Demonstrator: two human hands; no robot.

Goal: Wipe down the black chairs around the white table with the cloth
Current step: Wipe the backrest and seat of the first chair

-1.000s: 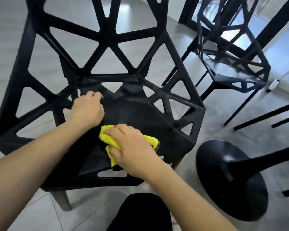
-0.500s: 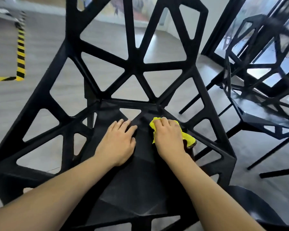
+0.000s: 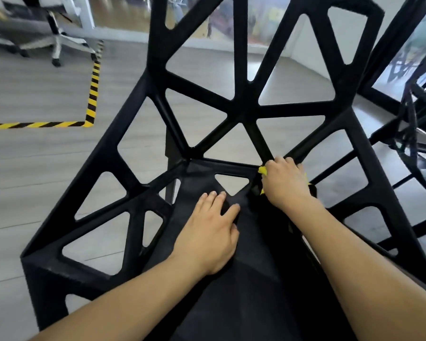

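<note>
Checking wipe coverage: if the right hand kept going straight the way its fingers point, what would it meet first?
Probably the backrest strut of the black chair; the right hand, over the yellow cloth, already seems to touch its base.

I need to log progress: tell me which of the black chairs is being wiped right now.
The near black chair filling the view: the right hand presses the yellow cloth into its seat's back corner and the left hand rests on its seat. The other chair, far right, is untouched.

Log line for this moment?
right hand: presses yellow cloth at seat's back corner | left hand: flat on black chair seat
</note>
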